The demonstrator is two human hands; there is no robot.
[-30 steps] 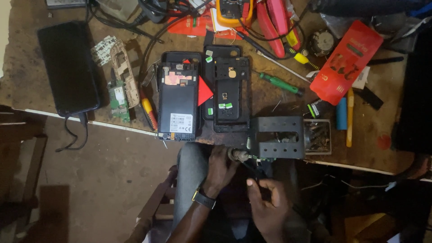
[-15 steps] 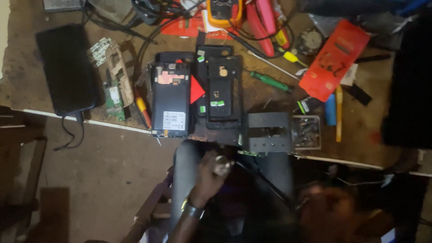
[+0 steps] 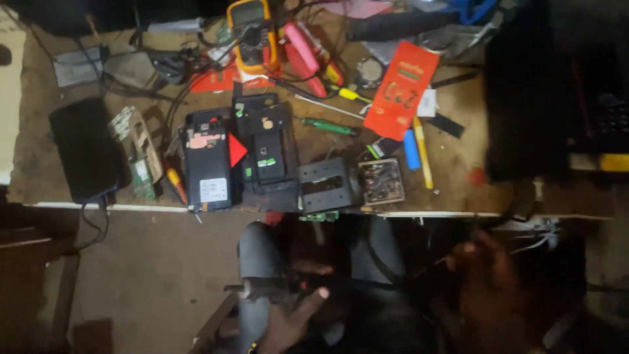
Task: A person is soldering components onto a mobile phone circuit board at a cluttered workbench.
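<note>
The left hand [image 3: 288, 314] is hanging low over the person's lap, below the edge of the worn wooden bench [image 3: 39, 157]. Its fingers are closing around a small dark tool with a thin metal tip [image 3: 259, 288], the thumb lying along the top; the tool is too dim and blurred to name more closely. The right hand [image 3: 488, 288] is sitting further right, also below the bench edge, blurred and in shadow. Thin dark wires [image 3: 429, 265] are running near its fingers, but I cannot tell whether the hand is gripping them or lying loose.

Up on the bench, an opened black phone with its back removed [image 3: 208, 160] is lying flat, a red triangular pick [image 3: 236, 150] resting just beside it. A black phone back cover [image 3: 267, 147] is lying to the right of that, touching a dark metal holding frame [image 3: 324, 185] near the front edge. A small square tray of tiny parts [image 3: 381, 181] is sitting just beside the frame. A green-handled screwdriver [image 3: 329, 126] is lying above the frame, and an orange-red flat packet [image 3: 401, 90] is lying further right. A yellow multimeter [image 3: 251, 31] is standing at the back among red probes and tangled cables. A black flat tablet-like slab [image 3: 85, 149] is lying at the left, with a green circuit board [image 3: 139, 167] next to it.
</note>
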